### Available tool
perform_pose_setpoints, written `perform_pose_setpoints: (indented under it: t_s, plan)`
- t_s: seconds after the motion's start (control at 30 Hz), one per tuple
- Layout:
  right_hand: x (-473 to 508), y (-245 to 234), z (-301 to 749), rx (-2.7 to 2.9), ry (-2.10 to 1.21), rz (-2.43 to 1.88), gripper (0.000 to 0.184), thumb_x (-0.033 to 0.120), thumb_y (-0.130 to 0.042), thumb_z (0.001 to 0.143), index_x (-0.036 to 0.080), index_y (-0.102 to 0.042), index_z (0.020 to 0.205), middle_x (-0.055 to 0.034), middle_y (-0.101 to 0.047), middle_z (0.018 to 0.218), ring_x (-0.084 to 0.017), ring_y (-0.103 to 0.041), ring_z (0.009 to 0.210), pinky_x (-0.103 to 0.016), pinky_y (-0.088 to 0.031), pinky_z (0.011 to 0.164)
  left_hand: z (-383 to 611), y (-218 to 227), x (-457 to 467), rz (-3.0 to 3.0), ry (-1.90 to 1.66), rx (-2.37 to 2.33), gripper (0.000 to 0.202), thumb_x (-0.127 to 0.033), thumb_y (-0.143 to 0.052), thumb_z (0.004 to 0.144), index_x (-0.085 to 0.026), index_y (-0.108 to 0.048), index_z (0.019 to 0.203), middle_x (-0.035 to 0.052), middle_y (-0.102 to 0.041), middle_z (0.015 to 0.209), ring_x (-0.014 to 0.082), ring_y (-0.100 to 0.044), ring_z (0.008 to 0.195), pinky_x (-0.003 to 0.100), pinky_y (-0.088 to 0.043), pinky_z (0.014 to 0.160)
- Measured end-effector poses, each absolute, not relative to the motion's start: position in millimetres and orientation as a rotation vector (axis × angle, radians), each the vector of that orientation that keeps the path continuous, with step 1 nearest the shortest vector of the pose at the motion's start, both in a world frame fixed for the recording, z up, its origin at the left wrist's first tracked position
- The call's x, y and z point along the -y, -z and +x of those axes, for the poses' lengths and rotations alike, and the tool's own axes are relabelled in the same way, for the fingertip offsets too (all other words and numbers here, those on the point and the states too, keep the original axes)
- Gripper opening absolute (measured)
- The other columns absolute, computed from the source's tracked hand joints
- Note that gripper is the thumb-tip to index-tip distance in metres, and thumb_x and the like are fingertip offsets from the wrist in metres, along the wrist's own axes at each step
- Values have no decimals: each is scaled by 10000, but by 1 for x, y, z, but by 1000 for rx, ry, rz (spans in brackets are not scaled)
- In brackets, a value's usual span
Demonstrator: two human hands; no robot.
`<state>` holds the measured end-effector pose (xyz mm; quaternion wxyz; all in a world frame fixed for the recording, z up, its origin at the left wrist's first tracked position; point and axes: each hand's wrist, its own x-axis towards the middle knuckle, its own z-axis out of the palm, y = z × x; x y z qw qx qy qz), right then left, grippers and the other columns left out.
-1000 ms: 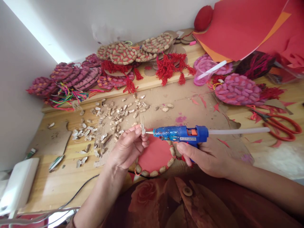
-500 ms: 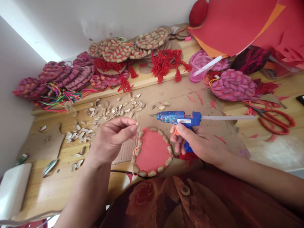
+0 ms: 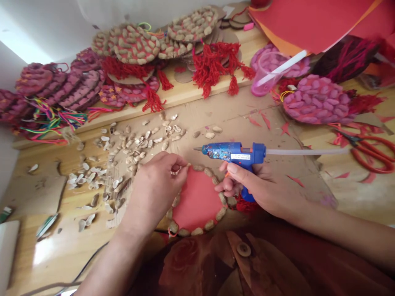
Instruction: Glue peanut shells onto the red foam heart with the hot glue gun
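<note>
Wooden table (image 3: 61,246) holds piles of shell rounds, red paper and loose peanut shells (image 3: 132,144). Close to me lies my red disc (image 3: 197,197) with shells round its rim. My right hand (image 3: 259,189) is wrapped tight round the blue glue gun (image 3: 234,152), held just above the disc. My left hand (image 3: 154,189) pinches one shell (image 3: 176,169) at the disc's top edge. I think I'm sticking it down; next it needs a gentle press.
</note>
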<state>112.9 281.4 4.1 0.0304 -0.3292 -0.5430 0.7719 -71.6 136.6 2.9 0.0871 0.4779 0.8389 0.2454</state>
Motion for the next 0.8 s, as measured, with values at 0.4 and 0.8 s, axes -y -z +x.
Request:
perform_pose_setpoints:
  t_s: [0.4,0.8]
  plan:
    - [-281,-1,112,1633,-2412,-980,470,662,-705,824,202,-612,852,18,-624,692,-171,-704,713,-283,-588,642,-67,-3,-142,1418,-672,-2480,68,-195,-646,837,-209,-708,861,33,-705,858,198,-656,775,312,-451,713]
    - [-280,3,115,1623,-2411,-970,387,590,-686,882,206,-643,880,6,-639,705,-157,-662,695,-286,-568,653,-67,-1,-141,1433,-679,-2469,58,-202,-654,866,-223,-708,863,41,-702,857,204,-645,751,319,-441,695]
